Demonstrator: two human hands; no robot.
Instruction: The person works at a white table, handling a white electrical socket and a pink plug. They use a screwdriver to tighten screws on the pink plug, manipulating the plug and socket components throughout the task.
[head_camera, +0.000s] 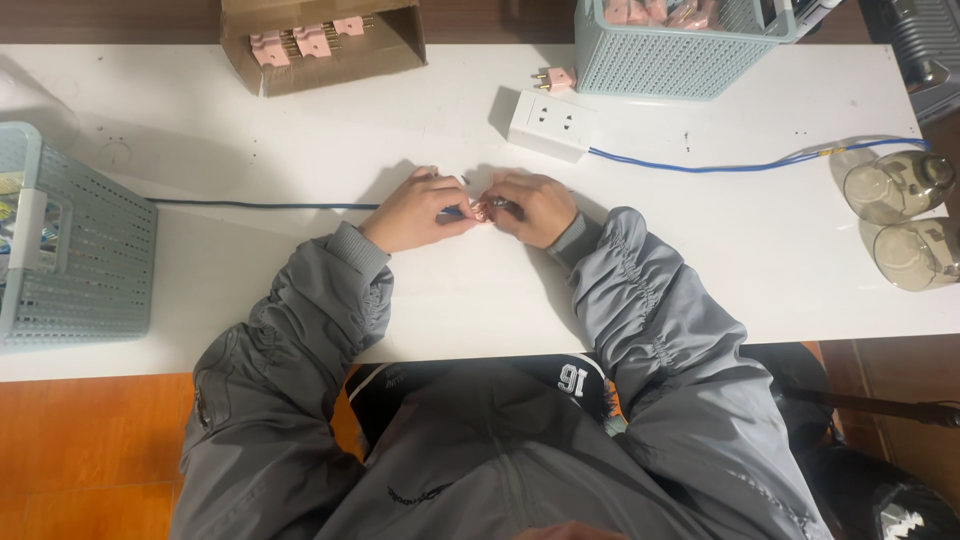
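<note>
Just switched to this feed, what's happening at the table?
A person in a grey jacket has both hands together at the middle of the white table. The left hand and right hand pinch a small pink part between them, by a blue cable. A white socket block lies just beyond.

The person wears a grey padded jacket (480, 440) with ruched sleeves (640, 300), ribbed knit cuffs (362, 245) and a small dark chest emblem.
</note>
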